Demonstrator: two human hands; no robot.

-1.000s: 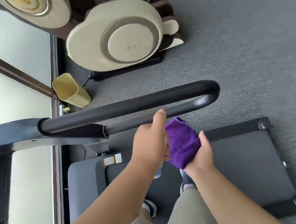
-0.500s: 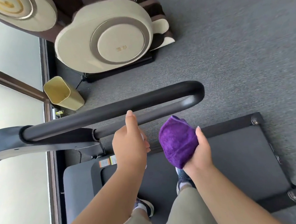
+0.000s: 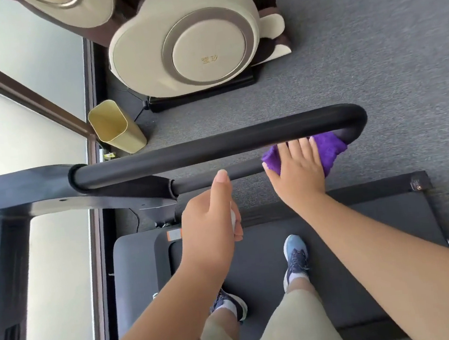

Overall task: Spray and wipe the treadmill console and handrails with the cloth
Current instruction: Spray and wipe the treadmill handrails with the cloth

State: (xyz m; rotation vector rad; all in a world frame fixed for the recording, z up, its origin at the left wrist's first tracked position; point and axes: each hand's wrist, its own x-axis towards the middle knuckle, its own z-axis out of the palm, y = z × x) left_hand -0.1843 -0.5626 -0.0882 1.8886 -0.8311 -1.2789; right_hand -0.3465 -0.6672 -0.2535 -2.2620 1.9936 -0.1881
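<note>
One wide-angle camera, worn on the person's head, looks steeply down and a little forward. It sits near the left hand (image 3: 210, 226) and right hand (image 3: 295, 170), with the handrail (image 3: 215, 146) just beyond them and the treadmill deck (image 3: 363, 238) and floor (image 3: 370, 43) below.

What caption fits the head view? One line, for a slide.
Right hand presses purple cloth against the handrail near its bend; left hand grips a mostly hidden white bottle below.

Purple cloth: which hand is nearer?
Right. The right hand lies flat on the purple cloth, pressing it to the lower handrail; the left hand is apart, leftward, gripping a mostly hidden white object.
</note>
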